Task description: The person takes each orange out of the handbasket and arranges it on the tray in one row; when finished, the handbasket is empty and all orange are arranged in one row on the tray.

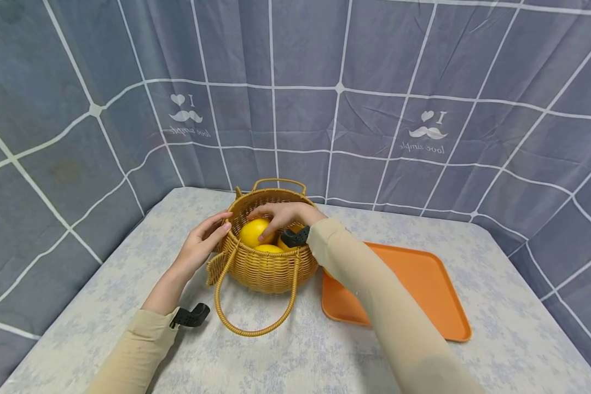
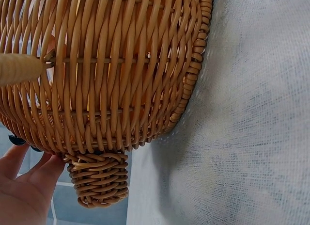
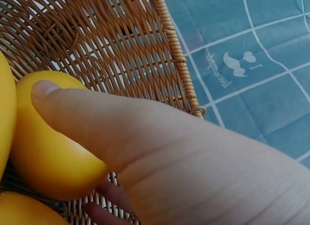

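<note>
A woven wicker basket (image 1: 266,271) stands on the table with several smooth yellow fruits in it. My right hand (image 1: 288,213) reaches down inside and grips one yellow fruit (image 1: 254,232). In the right wrist view its thumb lies over that fruit (image 3: 58,147), with fingers showing below. Other yellow fruits (image 3: 24,210) lie close beside it, partly out of frame. My left hand (image 1: 202,243) rests against the basket's left side, its fairly straight fingers and thumb touching the rim. The left wrist view shows this hand (image 2: 29,186) beside a stubby woven projection (image 2: 99,179).
An orange tray (image 1: 413,279) lies right of the basket, partly under my right forearm. One basket handle (image 1: 256,332) hangs toward me; the other handle (image 1: 278,180) stands up at the back. A grey-blue checked curtain (image 1: 305,120) hangs behind the patterned tablecloth (image 1: 295,361).
</note>
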The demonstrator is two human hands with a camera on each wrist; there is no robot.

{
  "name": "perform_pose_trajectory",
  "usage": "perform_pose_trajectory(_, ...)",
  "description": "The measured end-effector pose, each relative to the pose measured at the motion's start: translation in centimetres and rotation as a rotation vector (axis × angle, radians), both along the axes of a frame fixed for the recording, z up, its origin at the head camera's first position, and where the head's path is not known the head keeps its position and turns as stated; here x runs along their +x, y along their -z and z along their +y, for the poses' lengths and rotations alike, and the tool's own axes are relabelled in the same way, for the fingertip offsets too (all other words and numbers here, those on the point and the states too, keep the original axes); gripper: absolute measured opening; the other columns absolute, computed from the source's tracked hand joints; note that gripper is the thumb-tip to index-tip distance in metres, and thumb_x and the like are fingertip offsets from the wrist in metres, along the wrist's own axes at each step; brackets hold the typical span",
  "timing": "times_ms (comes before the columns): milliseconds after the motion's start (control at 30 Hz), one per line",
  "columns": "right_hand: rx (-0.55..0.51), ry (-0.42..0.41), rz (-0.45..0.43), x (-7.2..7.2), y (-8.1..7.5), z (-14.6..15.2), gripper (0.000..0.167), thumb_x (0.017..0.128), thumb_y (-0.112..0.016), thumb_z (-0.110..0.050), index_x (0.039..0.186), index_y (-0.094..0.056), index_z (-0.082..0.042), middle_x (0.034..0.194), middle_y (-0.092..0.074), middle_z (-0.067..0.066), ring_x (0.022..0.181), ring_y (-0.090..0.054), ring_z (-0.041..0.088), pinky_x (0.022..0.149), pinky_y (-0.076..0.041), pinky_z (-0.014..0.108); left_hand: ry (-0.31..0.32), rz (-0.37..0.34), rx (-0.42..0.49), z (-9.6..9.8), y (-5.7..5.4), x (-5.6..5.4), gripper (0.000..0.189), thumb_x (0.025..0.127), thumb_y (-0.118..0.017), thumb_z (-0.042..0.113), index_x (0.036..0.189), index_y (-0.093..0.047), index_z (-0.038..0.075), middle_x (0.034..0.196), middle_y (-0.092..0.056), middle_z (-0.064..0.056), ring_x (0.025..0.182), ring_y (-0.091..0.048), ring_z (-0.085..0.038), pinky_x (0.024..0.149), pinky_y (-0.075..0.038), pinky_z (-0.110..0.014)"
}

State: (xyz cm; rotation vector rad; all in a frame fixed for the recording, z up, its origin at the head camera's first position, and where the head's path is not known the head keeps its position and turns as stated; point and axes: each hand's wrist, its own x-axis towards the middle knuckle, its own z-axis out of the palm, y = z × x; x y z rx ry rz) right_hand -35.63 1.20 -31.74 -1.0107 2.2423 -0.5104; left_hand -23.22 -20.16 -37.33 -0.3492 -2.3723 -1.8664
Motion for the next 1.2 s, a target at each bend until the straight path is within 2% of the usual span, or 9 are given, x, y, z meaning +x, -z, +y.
perform_pose_trajectory(133, 0.016, -0.017, -0.004, -0.07, 0.03, -0.01, 0.073, 0.083, -0.071, -0.031, 0.146, -0.036, -0.023, 0.151, -0.028, 0.001, 0.137, -0.024, 0.018, 0.109, -0.028, 0.037, 0.000, 0.004, -0.002, 0.00, 0.01, -0.06, 0.048, 0.098, -0.051, 0.029, 0.141, -0.043, 0.010, 0.150, -0.029, -0.007, 0.137, -0.027, -0.028, 0.109, -0.028, -0.047)
perform_pose_trajectory(333, 0.014, -0.004, -0.018, -0.03, 0.10, -0.03, 0.061, 0.083, -0.072, -0.031, 0.139, -0.047, -0.026, 0.146, -0.036, -0.002, 0.132, -0.032, 0.017, 0.105, -0.033, 0.036, -0.001, 0.001, 0.005, 0.04, -0.04, -0.03, 0.048, 0.098, -0.051, 0.029, 0.141, -0.043, 0.009, 0.151, -0.029, -0.007, 0.137, -0.026, -0.028, 0.109, -0.027, -0.047)
perform_pose_trajectory(500, -0.009, -0.046, -0.013, 0.00, 0.15, -0.10, 0.055, 0.085, -0.069, -0.026, 0.136, -0.050, -0.024, 0.142, -0.041, -0.004, 0.128, -0.036, 0.015, 0.101, -0.036, 0.032, -0.007, -0.007, 0.000, 0.06, -0.02, 0.02, 0.048, 0.098, -0.051, 0.031, 0.141, -0.044, 0.010, 0.151, -0.029, -0.006, 0.138, -0.026, -0.027, 0.109, -0.027, -0.047)
perform_pose_trajectory(667, -0.032, -0.047, -0.110, 0.09, 0.31, -0.12, 0.064, 0.082, -0.062, -0.008, 0.141, -0.045, -0.024, 0.144, -0.038, -0.004, 0.116, -0.044, 0.015, 0.091, -0.043, 0.028, -0.011, -0.012, 0.000, 0.08, -0.04, 0.04, 0.048, 0.098, -0.051, 0.030, 0.141, -0.043, 0.010, 0.151, -0.029, -0.007, 0.138, -0.025, -0.028, 0.109, -0.027, -0.046)
perform_pose_trajectory(767, -0.021, -0.027, -0.167, 0.20, 0.36, -0.09, 0.066, 0.081, -0.056, -0.003, 0.142, -0.045, -0.026, 0.145, -0.036, -0.001, 0.105, -0.049, 0.016, 0.083, -0.047, 0.026, -0.011, -0.013, 0.003, 0.10, -0.05, 0.04, 0.048, 0.098, -0.052, 0.030, 0.141, -0.043, 0.010, 0.151, -0.029, -0.007, 0.138, -0.025, -0.028, 0.109, -0.027, -0.046)
perform_pose_trajectory(833, -0.026, -0.029, -0.201, 0.22, 0.40, -0.10, 0.063, 0.082, -0.054, -0.001, 0.141, -0.046, -0.023, 0.145, -0.036, 0.002, 0.103, -0.050, 0.018, 0.082, -0.048, 0.027, -0.010, -0.012, 0.004, 0.10, -0.03, 0.02, 0.048, 0.098, -0.052, 0.030, 0.141, -0.043, 0.010, 0.151, -0.029, -0.007, 0.138, -0.025, -0.028, 0.109, -0.027, -0.046)
perform_pose_trajectory(1033, -0.038, -0.080, -0.117, 0.00, 0.39, -0.16, 0.051, 0.086, -0.066, -0.014, 0.135, -0.052, -0.018, 0.139, -0.043, -0.002, 0.119, -0.043, 0.013, 0.093, -0.041, 0.024, -0.015, -0.008, -0.007, 0.13, 0.02, -0.08, 0.050, 0.097, -0.052, 0.036, 0.140, -0.045, 0.010, 0.150, -0.030, -0.007, 0.137, -0.026, -0.028, 0.109, -0.027, -0.047)
perform_pose_trajectory(1200, -0.051, -0.046, -0.069, -0.14, 0.40, -0.26, 0.045, 0.085, -0.069, -0.015, 0.128, -0.055, -0.015, 0.133, -0.048, 0.001, 0.119, -0.043, 0.016, 0.095, -0.040, 0.025, -0.030, -0.003, -0.008, 0.11, 0.03, -0.11, 0.052, 0.096, -0.053, 0.039, 0.139, -0.046, 0.011, 0.149, -0.032, -0.006, 0.137, -0.027, -0.026, 0.109, -0.028, -0.046)
